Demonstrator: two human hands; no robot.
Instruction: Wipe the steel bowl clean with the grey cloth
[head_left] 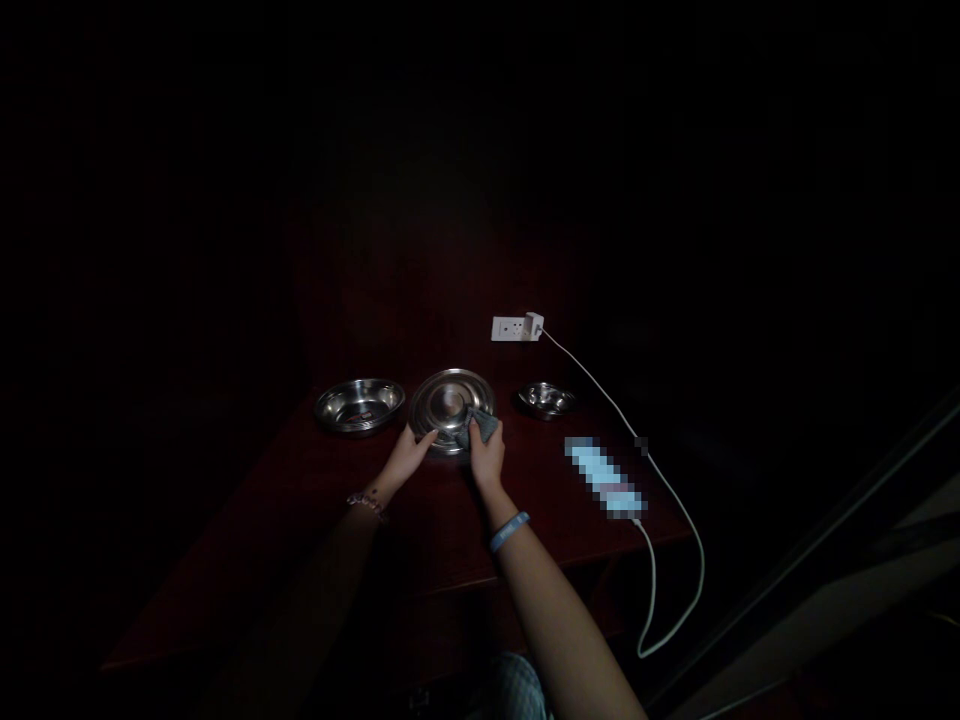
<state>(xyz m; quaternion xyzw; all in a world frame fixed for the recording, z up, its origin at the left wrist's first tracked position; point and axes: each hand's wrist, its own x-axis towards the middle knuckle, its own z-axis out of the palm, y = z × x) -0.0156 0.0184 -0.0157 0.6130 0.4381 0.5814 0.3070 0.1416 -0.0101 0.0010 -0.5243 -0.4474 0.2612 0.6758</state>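
A round, shiny metal lid (450, 398) with ringed ridges is tilted up toward me over the dark red table. My left hand (410, 455) grips its lower left edge, thumb on the near face and fingers hidden behind. In my right hand (487, 455) is a folded grey cloth (482, 427), pressed against the lid's lower right part. To the left sits a wide steel bowl (360, 407), with something small and reddish visible inside it. A smaller steel bowl (546, 400) stands to the right of the lid.
A blurred-out, bright phone-like device (604, 478) lies on the table's (420, 550) right side. Its white cable (701, 560) loops past the right edge up to a charger (534, 324) in the wall socket (510, 329). Surroundings are very dark.
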